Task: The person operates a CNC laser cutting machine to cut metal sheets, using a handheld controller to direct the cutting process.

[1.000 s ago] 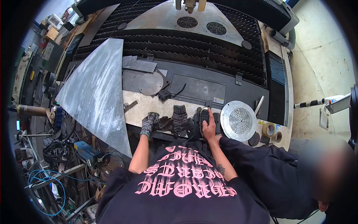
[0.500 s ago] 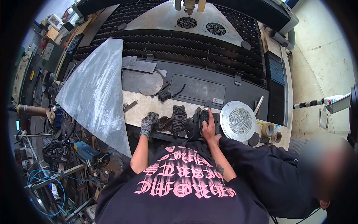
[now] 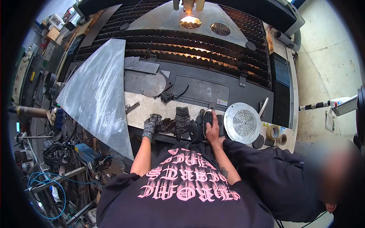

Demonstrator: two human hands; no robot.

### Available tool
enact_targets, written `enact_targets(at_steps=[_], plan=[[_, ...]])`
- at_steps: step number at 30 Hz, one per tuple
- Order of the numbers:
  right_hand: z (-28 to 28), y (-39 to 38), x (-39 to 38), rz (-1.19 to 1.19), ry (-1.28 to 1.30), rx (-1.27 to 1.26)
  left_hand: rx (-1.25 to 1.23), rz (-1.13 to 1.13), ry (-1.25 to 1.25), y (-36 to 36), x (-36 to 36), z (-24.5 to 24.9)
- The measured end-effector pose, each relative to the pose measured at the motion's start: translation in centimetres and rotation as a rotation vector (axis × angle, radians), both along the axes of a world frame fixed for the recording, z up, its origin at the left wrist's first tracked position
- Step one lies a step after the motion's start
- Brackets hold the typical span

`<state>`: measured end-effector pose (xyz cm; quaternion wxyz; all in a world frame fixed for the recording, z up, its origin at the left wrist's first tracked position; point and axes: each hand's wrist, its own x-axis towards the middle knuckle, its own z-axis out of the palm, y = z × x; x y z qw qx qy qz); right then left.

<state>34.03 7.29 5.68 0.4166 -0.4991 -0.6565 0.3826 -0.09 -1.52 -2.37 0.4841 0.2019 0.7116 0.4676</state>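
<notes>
My left hand [image 3: 151, 126] wears a grey knit glove and rests on the front edge of the bench, its fingers loosely bent. Beside it, a loose work glove [image 3: 182, 119] lies with its knit cuff up; its dark part reaches to my left hand. My bare right hand [image 3: 213, 128] is closed around a black handheld remote control [image 3: 208, 118], thumb on its keypad. Just right of it lies a round metal disc [image 3: 243, 123] with ring-shaped slots. Beyond, a cutting head [image 3: 189, 7] glows over a slotted ring pattern in a metal sheet [image 3: 159, 21].
A large triangular metal sheet [image 3: 97, 95] juts out at my left. Rolls of tape [image 3: 273, 131] lie at the bench's right. Another person's dark sleeve [image 3: 266, 163] is close to my right arm. A blue hose [image 3: 47, 180] and scrap fill the lower left.
Bright light and sparks have appeared under the cutting head and between the slats below the sheet. My hands have stayed in place.
</notes>
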Motion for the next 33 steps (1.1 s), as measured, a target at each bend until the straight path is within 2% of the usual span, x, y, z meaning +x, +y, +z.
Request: enact_targets(at_steps=[3, 9, 18, 21, 27, 30, 33], plan=[[0.0, 0.0, 0.0, -0.001, -0.006, 0.002, -0.063, 0.006, 0.028, 0.3, 0.6, 2.3], [0.1, 0.0, 0.0, 0.003, -0.004, -0.001, -0.007, 0.031, -0.012, 0.1, 0.4, 0.8], [-0.4, 0.1, 0.1, 0.009, -0.006, 0.004, -0.116, 0.047, 0.018, 0.3, 0.7, 2.3], [-0.4, 0.1, 0.1, 0.007, -0.008, 0.0, -0.063, 0.029, 0.006, 0.3, 0.6, 2.2], [-0.3, 0.1, 0.0, 0.003, -0.012, -0.001, -0.03, 0.094, -0.134, 0.3, 0.7, 1.8], [-0.2, 0.1, 0.1, 0.003, -0.007, -0.014, -0.082, 0.03, 0.011, 0.5, 0.9, 3.1], [-0.2, 0.1, 0.0, 0.006, -0.013, -0.001, -0.025, 0.081, -0.077, 0.2, 0.6, 1.4]])
